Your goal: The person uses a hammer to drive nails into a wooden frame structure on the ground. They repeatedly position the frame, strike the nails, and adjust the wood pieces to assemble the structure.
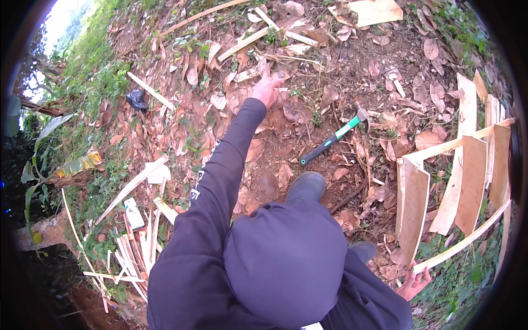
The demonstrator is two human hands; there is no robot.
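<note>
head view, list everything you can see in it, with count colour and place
hammer: one, green and black handle, on the leaf litter ahead of the boots
wooden panel: one, pale slats nailed to cross strips, at the right
wood offcuts: a pile, pale, lower left
loose slats: several, pale, scattered at the top
black scrap: one, upper left
boots: two, dark, centre
left hand: stretched forward, at a slat on the ground
right hand: lower right, gripping the panel's lower strip
</note>
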